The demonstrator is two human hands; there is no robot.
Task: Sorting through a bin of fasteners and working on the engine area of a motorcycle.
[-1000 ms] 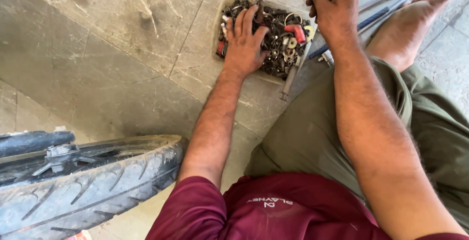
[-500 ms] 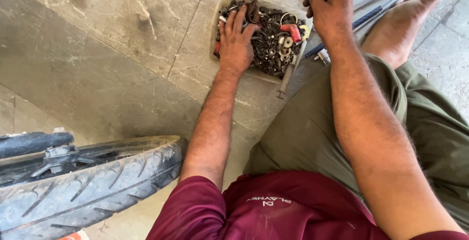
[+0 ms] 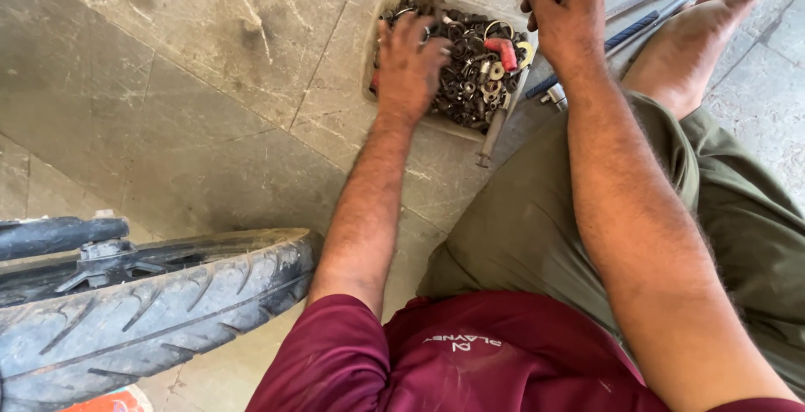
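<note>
A shallow clear tray [image 3: 375,18] full of several dark nuts, washers and small metal parts [image 3: 470,77] sits on the stone floor ahead of me. My left hand [image 3: 408,64] lies palm down in the tray, fingers spread among the parts. My right hand [image 3: 566,10] hovers over the tray's right edge, closed on a thin metal rod whose tip sticks up above the fingers. A small red piece [image 3: 506,51] lies among the parts between the two hands.
A motorcycle tyre [image 3: 142,320] lies at the lower left. Spanners and a blue-handled tool [image 3: 637,26] rest on the floor beside my bare foot [image 3: 692,43]. A long bolt [image 3: 492,131] lies by the tray. My olive-trousered leg fills the right.
My left hand has slid a little further into the tray of parts. My right hand stays closed over the tray's right edge, barely shifted.
</note>
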